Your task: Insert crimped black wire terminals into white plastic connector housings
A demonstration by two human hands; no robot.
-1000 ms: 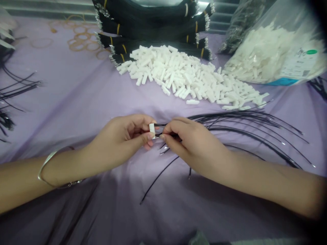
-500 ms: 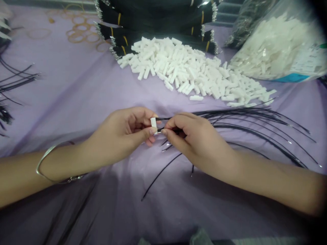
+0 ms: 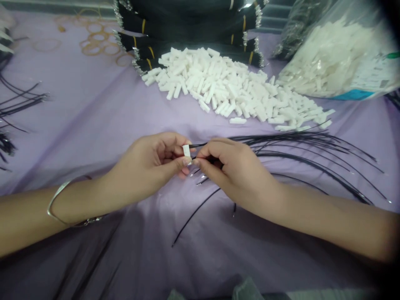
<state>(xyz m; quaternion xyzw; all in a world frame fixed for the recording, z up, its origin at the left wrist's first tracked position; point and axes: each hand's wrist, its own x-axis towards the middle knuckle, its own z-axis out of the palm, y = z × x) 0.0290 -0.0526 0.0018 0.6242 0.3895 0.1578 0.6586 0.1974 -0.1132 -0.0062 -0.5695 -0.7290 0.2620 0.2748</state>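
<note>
Between the thumb and fingers of my left hand is a small white connector housing, held upright. Thin black wires run into its right side near the top. My right hand pinches a black wire close to the housing's lower end, its fingertips almost touching my left thumb. The tip of that wire is hidden by the fingers. More black wires with small metal terminals pass under my right hand and fan out to the right. One loose wire curves down toward the front.
A heap of white connector housings lies beyond my hands. Behind it are bundled black wires with yellow bands. A clear bag of white parts stands at right. Rubber bands and more black wires are on the left.
My right hand has shifted slightly left toward the housing, and the metal wire end visible before at its lower end no longer shows. My left hand keeps its hold.
</note>
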